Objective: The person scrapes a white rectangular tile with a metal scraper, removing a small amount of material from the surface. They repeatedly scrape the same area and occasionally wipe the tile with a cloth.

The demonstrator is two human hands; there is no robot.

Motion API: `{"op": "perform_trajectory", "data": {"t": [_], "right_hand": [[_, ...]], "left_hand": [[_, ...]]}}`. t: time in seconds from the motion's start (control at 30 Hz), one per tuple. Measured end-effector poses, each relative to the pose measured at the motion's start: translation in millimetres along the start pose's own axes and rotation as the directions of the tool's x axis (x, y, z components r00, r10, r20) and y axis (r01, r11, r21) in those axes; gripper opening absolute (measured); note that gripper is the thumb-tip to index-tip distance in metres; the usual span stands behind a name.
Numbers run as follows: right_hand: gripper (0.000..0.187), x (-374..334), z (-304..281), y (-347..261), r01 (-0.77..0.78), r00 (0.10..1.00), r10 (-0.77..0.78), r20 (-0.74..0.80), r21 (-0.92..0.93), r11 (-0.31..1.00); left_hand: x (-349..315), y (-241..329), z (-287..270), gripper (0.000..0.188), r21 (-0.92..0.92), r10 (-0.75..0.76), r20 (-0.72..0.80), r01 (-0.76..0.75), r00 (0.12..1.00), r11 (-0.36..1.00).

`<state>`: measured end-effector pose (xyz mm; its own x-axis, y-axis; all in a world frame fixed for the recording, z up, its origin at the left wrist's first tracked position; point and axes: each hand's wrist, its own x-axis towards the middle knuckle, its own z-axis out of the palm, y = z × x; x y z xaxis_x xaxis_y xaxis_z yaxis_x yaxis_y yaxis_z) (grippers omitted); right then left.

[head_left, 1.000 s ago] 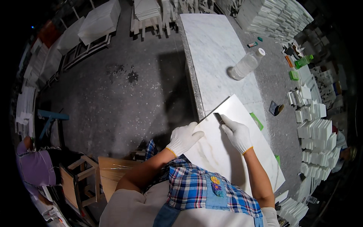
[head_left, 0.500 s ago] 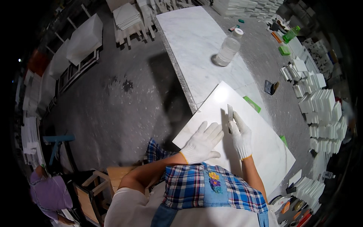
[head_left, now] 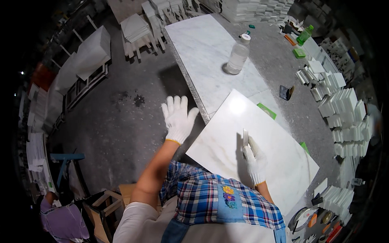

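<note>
A white marble-look slab [head_left: 227, 137] lies at an angle in front of me, its far left edge overlapping the long marble table [head_left: 202, 44]. My right hand [head_left: 255, 160], in a white knit glove, is closed round a small flat blade-like scraper [head_left: 245, 137] over the slab. Gloved too, my left hand [head_left: 177, 116] is held out left of the slab, above the floor, fingers spread and nothing in it. Green blocks [head_left: 266, 111] show under the slab's right edge.
A clear bottle with a white cap [head_left: 238, 55] stands on the table. Stacked white tiles [head_left: 342, 105] line the right side. A wooden chair [head_left: 106, 210] is at lower left, near a person in a purple top [head_left: 67, 220]. Large slabs [head_left: 93, 50] lean on a rack at left.
My left hand has lifted off the slab and swung out to the left, past its edge. The right hand has shifted slightly nearer to me, still with the scraper.
</note>
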<state>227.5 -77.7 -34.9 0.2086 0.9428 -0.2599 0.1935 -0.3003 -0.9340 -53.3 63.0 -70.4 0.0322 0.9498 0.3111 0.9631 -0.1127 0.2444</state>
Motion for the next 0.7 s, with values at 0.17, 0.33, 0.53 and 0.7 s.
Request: {"op": "perform_trajectory", "data": {"t": [0.17, 0.33, 0.53, 0.7], "right_hand": [[0.052, -12, 10, 4, -0.037, 0.999, 0.037, 0.02, 0.01, 0.999], [0.055, -32, 9, -15, -0.092, 0.995, 0.087, 0.051, 0.096, 0.991], [0.059, -63, 11, -5, 0.017, 0.999, -0.018, 0.031, 0.012, 1.0], [0.068, -104, 4, -3, -0.08, 0.995, 0.085, -0.046, 0.097, 0.992]], "left_hand": [[-31, 28, -23, 0.035, -0.354, -0.008, 0.007, 0.01, 1.0, 0.935], [-58, 70, -49, 0.023, -0.593, 0.129, 0.025, -0.089, 0.991, 0.8], [-62, 115, -80, 0.037, -0.707, 0.392, 0.702, 0.514, 0.594, 0.487], [-77, 144, -80, 0.028, -0.672, 0.459, 0.732, 0.642, 0.503, 0.369]]}}
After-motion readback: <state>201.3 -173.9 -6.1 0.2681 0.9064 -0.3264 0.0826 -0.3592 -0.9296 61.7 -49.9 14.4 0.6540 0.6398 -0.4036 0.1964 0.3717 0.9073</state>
